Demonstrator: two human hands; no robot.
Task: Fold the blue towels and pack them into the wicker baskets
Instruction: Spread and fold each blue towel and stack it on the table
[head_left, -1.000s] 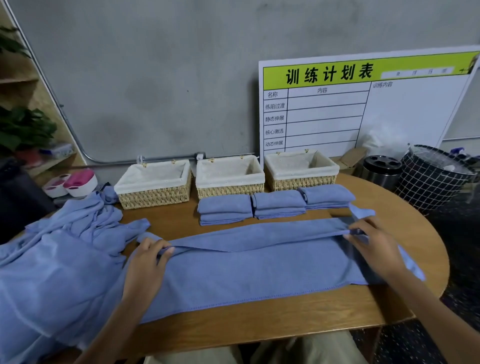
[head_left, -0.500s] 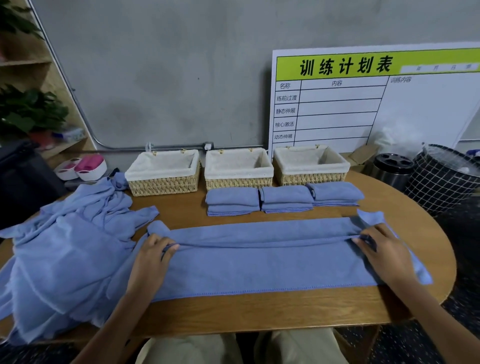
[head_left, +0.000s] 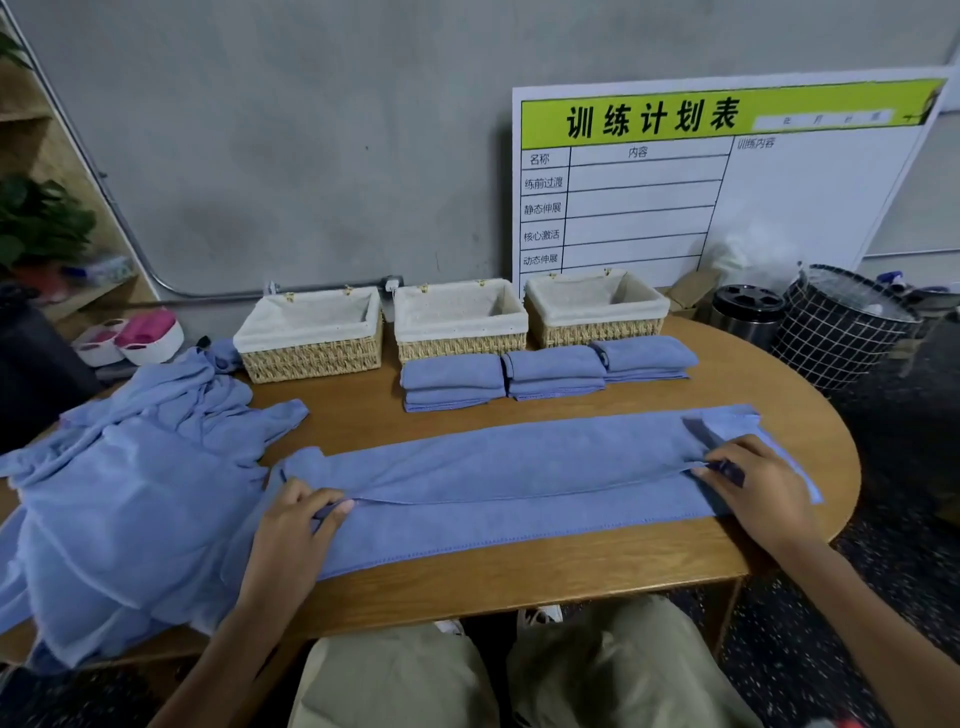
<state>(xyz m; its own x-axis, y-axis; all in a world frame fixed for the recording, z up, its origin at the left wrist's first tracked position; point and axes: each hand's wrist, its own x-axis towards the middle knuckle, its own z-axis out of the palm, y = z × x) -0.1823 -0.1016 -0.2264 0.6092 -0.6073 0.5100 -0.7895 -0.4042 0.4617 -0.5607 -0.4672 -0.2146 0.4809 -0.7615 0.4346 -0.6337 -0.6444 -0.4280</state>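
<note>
The long blue terry towel (head_left: 519, 483) lay stretched across the wooden surface (head_left: 519, 577). The left hand (head_left: 296, 525) and right hand (head_left: 753, 483) each pinched its folded edge with curled fingers, likely to keep the lengthwise fold taut and even. The three lined wicker baskets (head_left: 462, 348) stood empty behind.

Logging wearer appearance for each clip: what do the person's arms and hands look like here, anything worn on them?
Both forearms are bare as far as the frame shows: no sleeves, gloves, watch or rings visible on the left hand or right hand. Nails look short and unpainted. Light khaki trousers cover the knees below the table edge.
</note>
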